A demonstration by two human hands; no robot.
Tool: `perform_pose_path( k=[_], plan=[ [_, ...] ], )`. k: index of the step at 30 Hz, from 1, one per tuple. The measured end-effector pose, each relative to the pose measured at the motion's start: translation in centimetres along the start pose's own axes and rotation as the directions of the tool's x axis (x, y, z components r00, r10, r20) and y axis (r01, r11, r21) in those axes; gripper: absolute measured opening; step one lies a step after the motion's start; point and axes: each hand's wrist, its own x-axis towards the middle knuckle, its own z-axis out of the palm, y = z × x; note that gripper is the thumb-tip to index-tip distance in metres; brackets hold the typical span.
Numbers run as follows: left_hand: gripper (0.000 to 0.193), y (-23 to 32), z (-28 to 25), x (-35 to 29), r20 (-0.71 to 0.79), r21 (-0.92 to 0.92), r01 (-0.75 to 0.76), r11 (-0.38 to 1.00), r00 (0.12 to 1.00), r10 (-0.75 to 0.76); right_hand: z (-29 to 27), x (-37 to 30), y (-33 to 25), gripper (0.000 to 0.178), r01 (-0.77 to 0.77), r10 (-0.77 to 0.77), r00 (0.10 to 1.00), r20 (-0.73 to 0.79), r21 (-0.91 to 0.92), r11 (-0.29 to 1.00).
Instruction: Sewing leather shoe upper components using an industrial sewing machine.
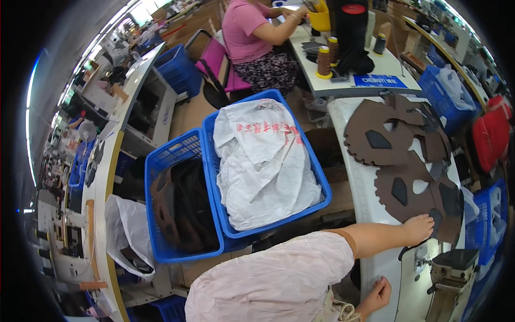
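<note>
My left hand (418, 229) reaches across to the table at the right. Its fingers lie stretched over the edge of a flat brown cut piece (384, 189) with a notched rim and dark patches. Nearer, my right hand (377, 293) is curled closed by the table's near edge; whatever its fingers may hold is hidden. Just right of the hands stands a sewing machine (450, 273), partly cut off by the dark rim of the picture. Beyond my left hand, another similar brown piece (365, 121) lies among overlapping ones on the white tabletop (351, 177).
Left of the table stand two blue crates: one (183, 260) holds dark brown pieces, the other (274, 94) a white sack (263, 172). A white bag (126, 228) stands further left. Across from me a person in pink (247, 32) sits by another table with thread cones (324, 63).
</note>
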Motion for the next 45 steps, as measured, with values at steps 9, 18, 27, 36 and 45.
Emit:
perform_pose_path(
  k=[9,18,27,36,45],
  plan=[
    [0.043,-0.6,-2.9,-1.7,0.043,0.006,-0.021,1.0,0.999,0.021,0.3,-0.3,-2.1,0.007,0.266,-0.266,0.964,-0.026,-0.003,0.964],
    [0.029,-2.7,-3.9,-1.1,-0.071,0.066,-0.164,0.984,0.983,0.169,-1.2,-0.2,-3.0,0.011,0.394,-0.395,0.919,-0.004,0.074,0.916],
    [0.042,-1.4,-4.2,0.2,0.154,-0.13,-0.105,0.986,0.98,0.124,-15.4,-10.0,2.2,0.015,0.014,-0.111,0.868,-0.484,-0.199,0.98],
    [0.034,0.4,-4.6,0.2,0.174,-0.188,-0.151,0.971,0.968,0.184,-37.6,-11.3,20.6,0.03,-0.633,-0.044,0.489,-0.871,-0.389,0.669],
    [0.019,-2.0,-4.3,-0.3,0.142,-0.064,-0.145,0.987,0.978,0.153,-42.5,-4.1,25.9,0.088,-0.909,0.603,0.415,-0.682,-0.281,0.308]
  ],
)
